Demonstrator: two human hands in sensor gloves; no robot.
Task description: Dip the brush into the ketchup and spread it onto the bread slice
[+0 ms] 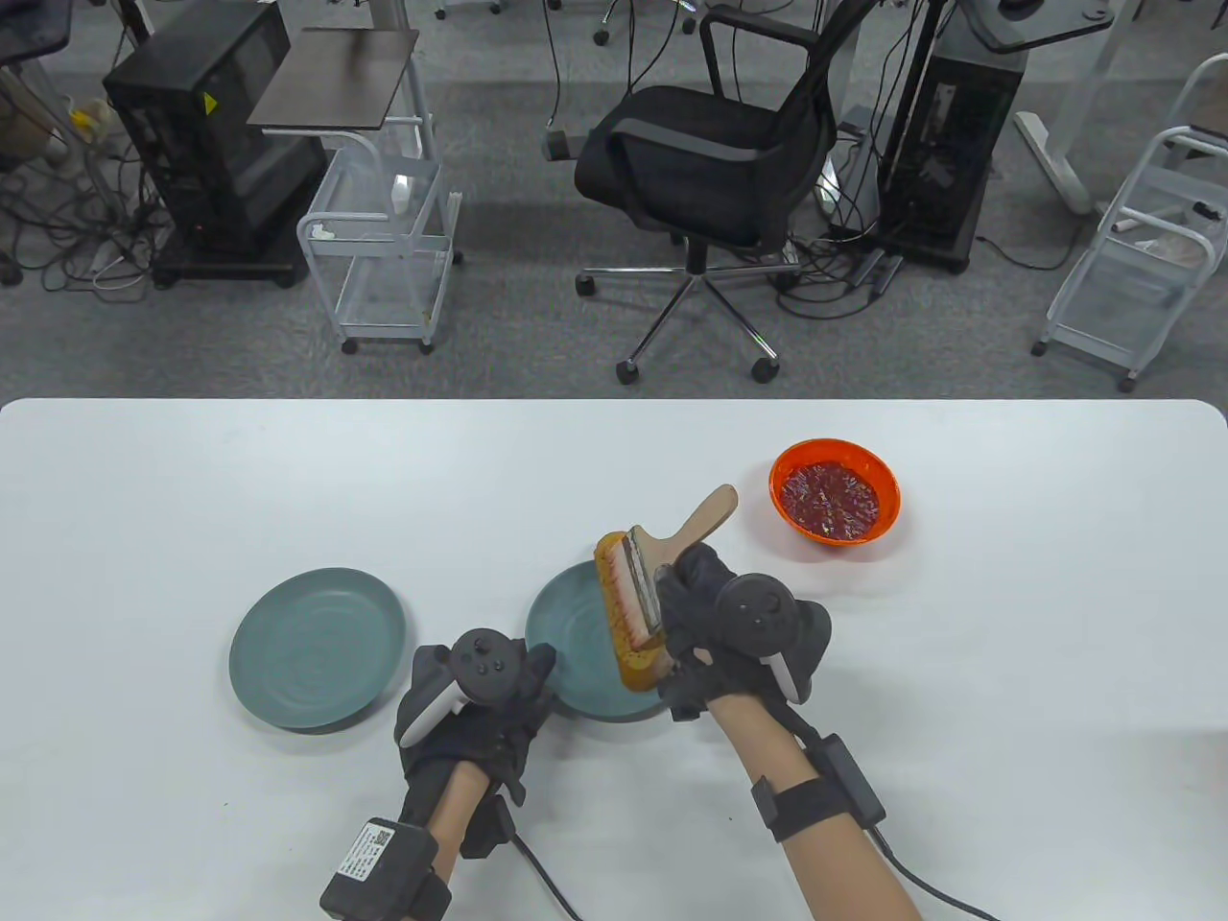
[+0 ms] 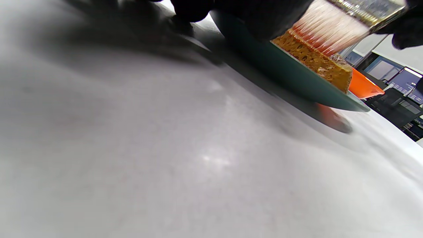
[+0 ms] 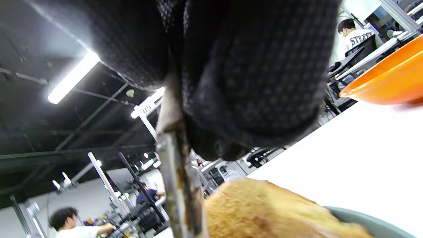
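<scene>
A brown bread slice (image 1: 633,662) lies on the right side of a teal plate (image 1: 576,662) near the table's front. My right hand (image 1: 683,587) grips a flat wooden-handled brush (image 1: 705,518). Its ketchup-stained bristles (image 1: 619,585) press on the bread's top. My left hand (image 1: 535,664) holds the plate's left rim. An orange bowl of ketchup (image 1: 835,499) stands to the right, behind the plate. In the left wrist view the bristles (image 2: 327,29) touch the bread (image 2: 314,61) above the plate's rim (image 2: 281,71). In the right wrist view my fingers (image 3: 248,66) cover the brush ferrule (image 3: 178,185) above the bread (image 3: 264,211).
A second teal plate (image 1: 317,648) with nothing on it sits left of my left hand. The white table (image 1: 1007,624) reaches to the far edge, with an office chair (image 1: 710,163) and carts on the floor beyond.
</scene>
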